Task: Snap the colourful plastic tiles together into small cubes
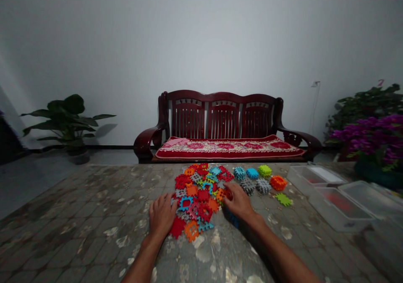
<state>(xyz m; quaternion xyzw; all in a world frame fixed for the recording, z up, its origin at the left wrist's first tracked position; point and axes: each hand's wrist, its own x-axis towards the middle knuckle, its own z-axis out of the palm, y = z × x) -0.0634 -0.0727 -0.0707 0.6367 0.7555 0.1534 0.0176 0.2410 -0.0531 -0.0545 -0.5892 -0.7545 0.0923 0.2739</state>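
Observation:
A heap of flat interlocking plastic waffle-block pieces (198, 199) in red, orange, teal and grey lies on the table. My left hand (162, 216) rests palm down at the heap's left edge, holding nothing. My right hand (239, 201) reaches the heap's right edge, its fingers curled around a red plastic piece (228, 194). Some blue pieces (233, 220) lie partly hidden beneath that wrist. Right of the heap sit small stacks of matching pieces, including a teal stack (239, 173), a blue stack (252, 173), a lime stack (265, 171), two grey stacks (247, 186) and an orange stack (278, 182).
The table has a mottled grey-brown stone-pattern cover (94, 216). Several clear plastic boxes (340, 209) stand at its right side. Beyond its far edge are a dark wooden bench (223, 115) with a red cushion, and potted plants on both sides.

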